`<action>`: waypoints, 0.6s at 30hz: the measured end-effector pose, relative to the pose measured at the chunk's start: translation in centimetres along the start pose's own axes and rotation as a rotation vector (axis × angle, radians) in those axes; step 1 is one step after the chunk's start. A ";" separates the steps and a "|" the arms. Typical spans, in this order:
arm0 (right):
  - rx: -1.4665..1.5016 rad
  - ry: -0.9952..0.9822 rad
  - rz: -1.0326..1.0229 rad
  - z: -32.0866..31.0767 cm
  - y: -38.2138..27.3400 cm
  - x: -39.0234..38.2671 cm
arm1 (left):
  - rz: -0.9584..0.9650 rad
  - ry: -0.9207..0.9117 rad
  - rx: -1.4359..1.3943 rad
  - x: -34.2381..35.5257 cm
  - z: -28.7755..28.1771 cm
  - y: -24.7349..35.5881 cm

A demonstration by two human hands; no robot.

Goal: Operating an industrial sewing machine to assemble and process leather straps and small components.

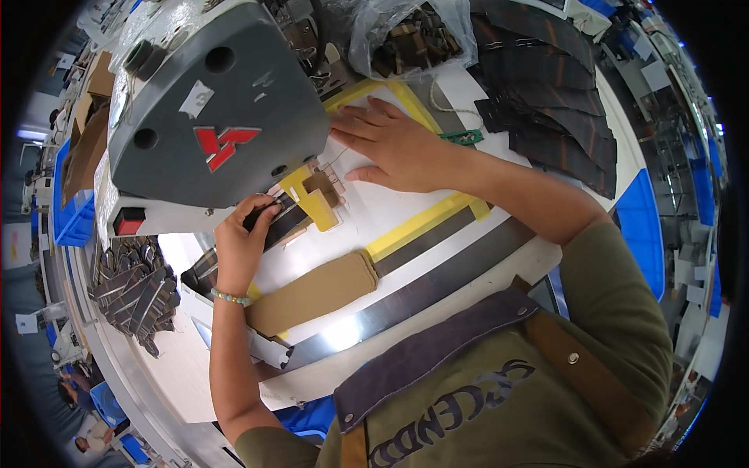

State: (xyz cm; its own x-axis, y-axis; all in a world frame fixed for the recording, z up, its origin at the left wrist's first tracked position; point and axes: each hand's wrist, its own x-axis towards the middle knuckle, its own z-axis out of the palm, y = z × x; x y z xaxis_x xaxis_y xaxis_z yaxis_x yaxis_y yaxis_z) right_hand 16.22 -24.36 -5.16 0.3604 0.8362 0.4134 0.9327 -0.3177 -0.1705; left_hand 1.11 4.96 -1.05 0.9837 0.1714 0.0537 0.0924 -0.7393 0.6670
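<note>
My left hand is closed in a pinch on a dark striped fabric strip just left of a yellow guide plate on the sewing machine bed. My right hand lies palm down with its fingers stretched out, on the white work surface beside the machine's grey head; its fingertips reach close to the head's edge. Between the hands, the guide plate has a brown piece at its opening. The needle area is hidden behind the machine head.
A stack of brown fabric pieces lies nearest my body. Finished-looking striped strips are heaped at the left. Green thread snips rest by my right wrist. Dark plaid panels and a clear bag of fabric pieces sit at the back.
</note>
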 end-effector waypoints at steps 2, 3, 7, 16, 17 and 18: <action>0.001 0.046 0.020 -0.4 0.6 0.3 | -0.030 -0.017 -0.035 -0.1 -0.1 -0.1; 0.091 0.070 0.036 -0.7 0.8 0.6 | -0.108 0.002 -0.081 -0.1 -0.1 -0.2; 0.291 0.259 0.046 -1.5 1.1 1.2 | -0.070 -0.015 -0.115 0.0 0.0 -0.7; 0.198 0.349 -0.097 -2.7 0.4 1.7 | -0.047 -0.002 -0.144 0.5 0.3 -2.1; 0.206 0.360 -0.084 -2.9 0.6 1.8 | -0.034 -0.004 -0.137 0.6 0.3 -2.2; 0.236 0.444 -0.034 -3.3 1.0 1.8 | -0.021 0.012 -0.118 0.5 0.2 -2.3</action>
State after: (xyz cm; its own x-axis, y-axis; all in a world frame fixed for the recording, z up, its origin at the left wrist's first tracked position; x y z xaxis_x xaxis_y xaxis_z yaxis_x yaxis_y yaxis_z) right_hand 17.86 -24.62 -1.66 0.3481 0.5569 0.7541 0.9344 -0.1410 -0.3272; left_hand 1.46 6.60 -2.74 0.9799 0.1940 0.0473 0.0932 -0.6540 0.7507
